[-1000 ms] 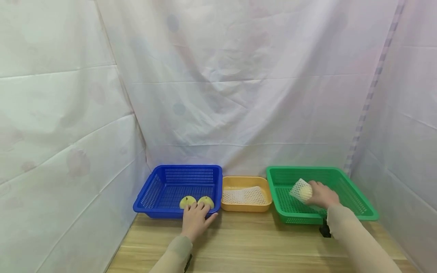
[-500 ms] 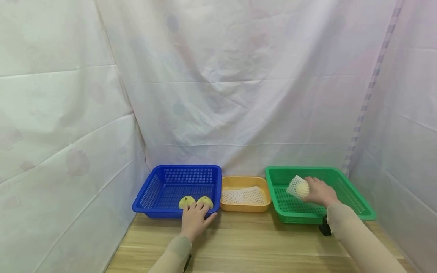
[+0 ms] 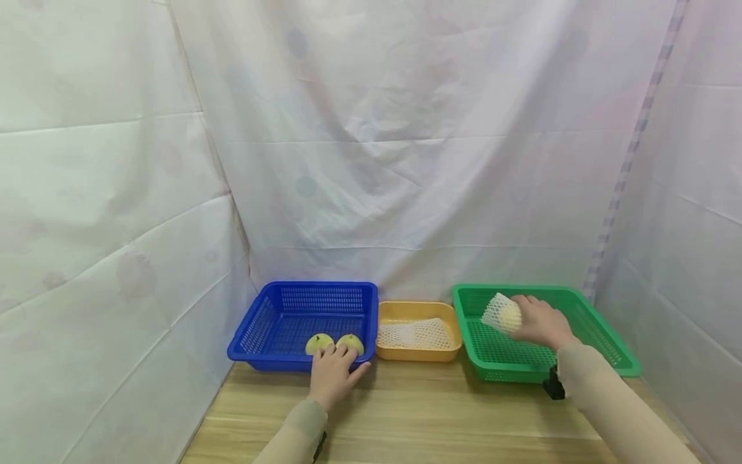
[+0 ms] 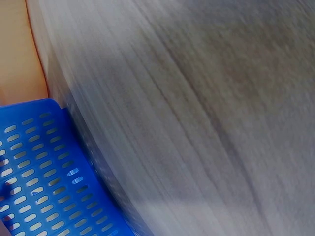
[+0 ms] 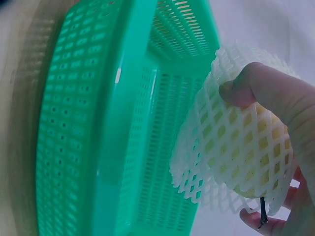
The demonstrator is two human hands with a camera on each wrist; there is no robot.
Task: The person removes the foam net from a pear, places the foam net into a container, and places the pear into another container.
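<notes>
My right hand (image 3: pixel 540 323) grips a pear in a white foam net (image 3: pixel 503 314) above the green basket (image 3: pixel 547 370). The right wrist view shows thumb and fingers around the netted pear (image 5: pixel 251 160); its speckled yellow skin shows through the mesh and a dark stem pokes out. My left hand (image 3: pixel 332 372) lies over the near rim of the blue basket (image 3: pixel 272 358), its relaxed fingers reaching the two yellow-green pears (image 3: pixel 318 342) inside. That hand is almost wholly out of the left wrist view, where the perforated blue basket wall (image 4: pixel 54 182) fills the lower left.
Between the two baskets stands a small yellow tray (image 3: pixel 418 354) holding flat white foam nets (image 3: pixel 414 333). All three containers rest on a wooden table (image 3: pixel 429 412), with white cloth (image 3: pixel 371 193) hanging behind and at both sides.
My right hand has risen slightly and shifted left with the netted pear, which has come up from low in the green basket. The left hand has stayed at the two pears.
</notes>
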